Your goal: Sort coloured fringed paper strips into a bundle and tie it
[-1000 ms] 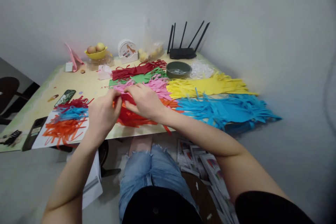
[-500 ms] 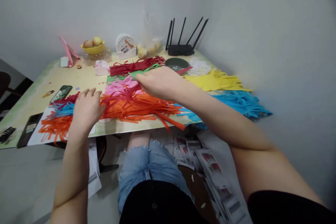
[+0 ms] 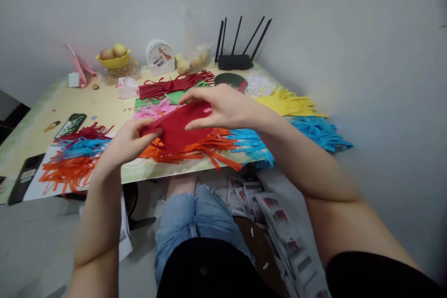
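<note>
A yellow bowl (image 3: 114, 61) holds fruit (image 3: 119, 50) on the worktop (image 3: 71, 102) by the wall (image 3: 122, 4), while your left fingers (image 3: 151, 138) pinch a red sheet (image 3: 177, 133) and your right fingers (image 3: 198, 95) curve parted around it.

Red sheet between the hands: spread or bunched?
Spread: the red sheet shows a broad, smooth face between left hand and right hand. Layers: can't tell.

Router (image 3: 235, 61) stands at far end of bench (image 3: 104, 109), antennas (image 3: 236, 35) up. Leftward: clear bag (image 3: 199, 59), white holder (image 3: 164, 66), fruit (image 3: 119, 50) in yellow bowl (image 3: 115, 62).
</note>
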Motion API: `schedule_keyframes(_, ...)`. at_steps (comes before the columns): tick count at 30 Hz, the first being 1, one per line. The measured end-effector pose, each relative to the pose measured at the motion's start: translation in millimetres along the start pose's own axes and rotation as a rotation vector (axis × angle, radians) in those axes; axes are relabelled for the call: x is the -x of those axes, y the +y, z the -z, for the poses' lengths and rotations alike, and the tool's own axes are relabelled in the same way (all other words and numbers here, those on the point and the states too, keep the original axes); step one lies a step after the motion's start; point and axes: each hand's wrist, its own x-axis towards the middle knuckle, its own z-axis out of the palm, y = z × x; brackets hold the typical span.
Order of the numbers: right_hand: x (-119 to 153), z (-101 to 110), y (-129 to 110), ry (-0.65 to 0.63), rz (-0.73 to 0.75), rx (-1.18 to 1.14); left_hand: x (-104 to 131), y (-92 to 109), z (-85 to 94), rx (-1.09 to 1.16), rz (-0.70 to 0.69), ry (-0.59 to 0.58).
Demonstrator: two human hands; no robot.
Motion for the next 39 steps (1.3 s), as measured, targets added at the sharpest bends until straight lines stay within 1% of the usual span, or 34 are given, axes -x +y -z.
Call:
schedule_keyframes(2, 1.0, -7.1, 8.3, -0.068, -0.031, -0.084, 3.8, 1.8, 1.9, -0.001, 0.008, 0.019)
schedule_keyframes(4, 3.5, -14.8, 14.1, -0.088, -0.051, -0.152, 7.1, 2.9, 0.8, 0.021, 0.018, 0.044)
schedule_keyframes(7, 9.8, -25.1, 15.6, -0.010, -0.065, -0.256, 11.1, 2.4, -4.0, 0.101, 0.040, 0.111)
schedule_keyframes(12, 19.4, -34.3, 8.9, 0.169, -0.085, -0.347, 17.7, -6.2, -8.9, 0.200, 0.052, 0.292)
schedule_keyframes(13, 21.0, -34.8, 7.8, 0.194, -0.085, -0.379, 19.4, -8.3, -8.7, 0.230, 0.053, 0.312)
schedule_keyframes(15, 24.3, -34.7, 6.9, 0.199, -0.079, -0.441, 22.7, -11.4, -8.2, 0.311, 0.049, 0.320)
schedule_keyframes(18, 28.8, -34.0, 7.7, 0.167, -0.060, -0.496, 26.7, -11.7, -8.0, 0.380, 0.031, 0.312)
schedule_keyframes(21, 31.5, -33.7, 9.0, 0.158, -0.035, -0.518, 29.2, -8.2, -7.4, 0.344, -0.002, 0.303)
schedule_keyframes(24, 31.9, -31.5, 10.0, 0.142, 0.000, -0.514, 32.2, -2.6, -1.2, 0.271, -0.101, 0.274)
schedule_keyframes(25, 31.7, -29.8, 10.7, 0.133, 0.016, -0.507, 33.5, -0.2, 2.7, 0.230, -0.143, 0.251)
schedule_keyframes(27, 31.6, -24.4, 13.0, 0.093, 0.063, -0.482, 35.9, 4.7, 11.6, 0.135, -0.220, 0.159)
schedule_keyframes(29, 32.0, -17.1, 16.2, 0.017, 0.107, -0.436, 36.8, 9.0, 18.7, 0.075, -0.276, 0.039)
schedule_keyframes(30, 32.3, -13.4, 17.7, -0.030, 0.125, -0.409, 36.5, 10.3, 20.2, 0.066, -0.292, 0.002)
schedule_keyframes(31, 32.7, -10.2, 18.9, -0.075, 0.138, -0.384, 35.6, 11.0, 20.0, 0.063, -0.296, -0.002)
schedule_keyframes(33, 33.1, -6.6, 19.5, -0.126, 0.149, -0.345, 32.6, 10.0, 14.5, 0.052, -0.261, 0.075)
schedule_keyframes(34, 33.2, -6.6, 18.6, -0.116, 0.146, -0.329, 30.9, 8.7, 10.1, 0.039, -0.226, 0.127)
schedule_keyframes(37, 33.2, -12.7, 11.6, 0.013, 0.117, -0.271, 26.5, 5.2, -3.3, 0.034, -0.145, 0.266)
schedule_keyframes(39, 33.3, -18.7, 5.4, 0.101, 0.090, -0.223, 25.1, 5.7, -8.1, 0.050, -0.119, 0.295)
